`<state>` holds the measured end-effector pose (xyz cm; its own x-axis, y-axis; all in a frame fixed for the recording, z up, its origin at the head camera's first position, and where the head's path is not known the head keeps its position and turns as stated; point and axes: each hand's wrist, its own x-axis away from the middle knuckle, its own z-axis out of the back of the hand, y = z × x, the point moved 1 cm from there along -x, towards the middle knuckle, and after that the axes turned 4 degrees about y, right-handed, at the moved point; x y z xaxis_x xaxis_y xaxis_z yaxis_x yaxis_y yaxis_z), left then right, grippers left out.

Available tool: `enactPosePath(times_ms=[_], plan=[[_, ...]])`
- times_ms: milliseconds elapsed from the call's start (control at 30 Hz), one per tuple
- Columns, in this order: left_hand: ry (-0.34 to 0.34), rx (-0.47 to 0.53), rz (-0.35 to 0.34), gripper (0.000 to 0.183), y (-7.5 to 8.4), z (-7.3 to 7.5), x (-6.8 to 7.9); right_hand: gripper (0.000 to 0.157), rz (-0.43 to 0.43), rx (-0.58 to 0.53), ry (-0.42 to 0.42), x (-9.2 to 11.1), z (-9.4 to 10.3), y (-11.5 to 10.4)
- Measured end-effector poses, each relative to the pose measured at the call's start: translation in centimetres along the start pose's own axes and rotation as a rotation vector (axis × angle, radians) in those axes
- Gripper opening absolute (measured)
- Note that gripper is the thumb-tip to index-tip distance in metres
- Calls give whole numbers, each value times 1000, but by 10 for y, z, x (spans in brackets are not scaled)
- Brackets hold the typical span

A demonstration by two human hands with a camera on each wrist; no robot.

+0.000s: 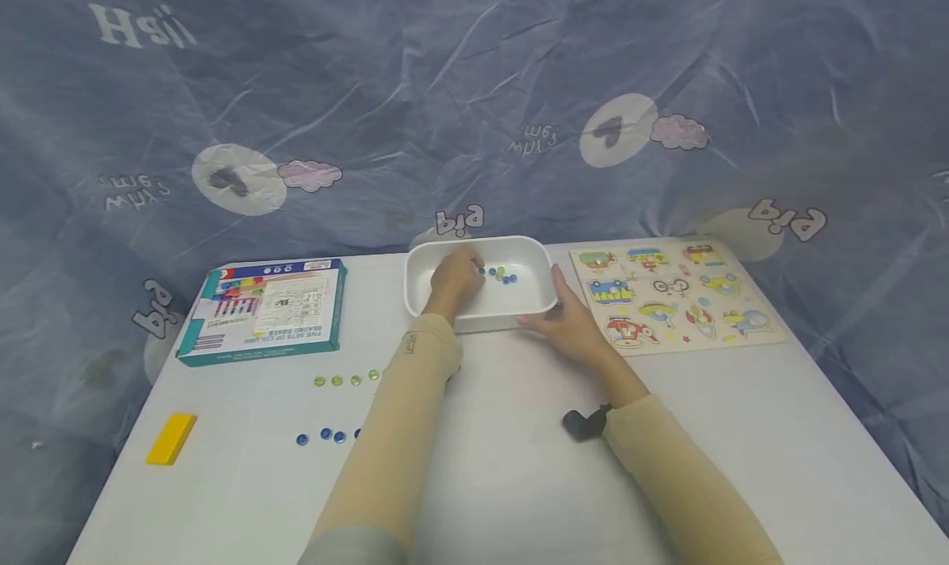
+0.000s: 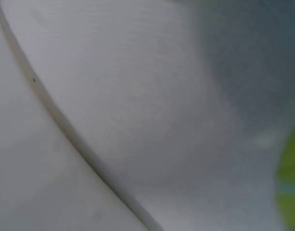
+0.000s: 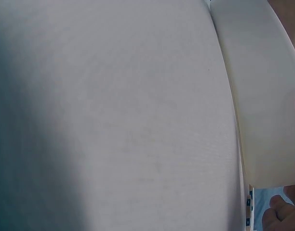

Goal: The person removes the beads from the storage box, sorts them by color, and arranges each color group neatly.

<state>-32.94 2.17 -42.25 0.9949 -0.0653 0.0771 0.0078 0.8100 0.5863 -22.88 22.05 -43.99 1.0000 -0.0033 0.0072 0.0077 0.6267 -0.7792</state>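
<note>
At the far side of the white desk (image 1: 519, 466), several small round blue and yellow-green beads (image 1: 500, 273) lie in a white, round-cornered plastic tray (image 1: 489, 323), kept together by its raised walls; the left hand's grip (image 1: 455, 281) reaches in beside them, fingers bent, though I cannot tell whether it pinches a bead; the right hand's grip (image 1: 571, 322) grasps the tray's right end, thumb on the near wall, seemingly to steady it; nearer the person, small round yellow-green pieces (image 1: 356, 380) and dark blue pieces (image 1: 326, 433) form two loose rows, perhaps parted by colour so that each stays distinct; the beige left sleeve (image 1: 400, 433) crosses at their right ends; farther out, a flat teal-edged cardboard box (image 1: 259, 311) and yellow rectangular block (image 1: 171, 439) lie left, a pale puzzle board with painted vehicles (image 1: 675, 301) right, presumably placed aside to give the hands room.
</note>
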Motion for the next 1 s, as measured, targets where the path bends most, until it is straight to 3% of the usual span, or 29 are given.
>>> enactPosePath(times_ms=[233, 600, 767, 1000], plan=[[-12, -21, 21, 23, -2, -4, -2, 108, -9, 8, -2, 1, 0, -2], [-31, -35, -49, 23, 6, -4, -4, 111, -3, 14, -2, -1, 0, 3], [-38, 44, -115, 26, 22, 17, 6, 115, -1, 32, -9, -3, 0, 5], [-31, 200, -279, 26, 39, 69, 38, 116, -17, 34, -25, -3, 0, 4]])
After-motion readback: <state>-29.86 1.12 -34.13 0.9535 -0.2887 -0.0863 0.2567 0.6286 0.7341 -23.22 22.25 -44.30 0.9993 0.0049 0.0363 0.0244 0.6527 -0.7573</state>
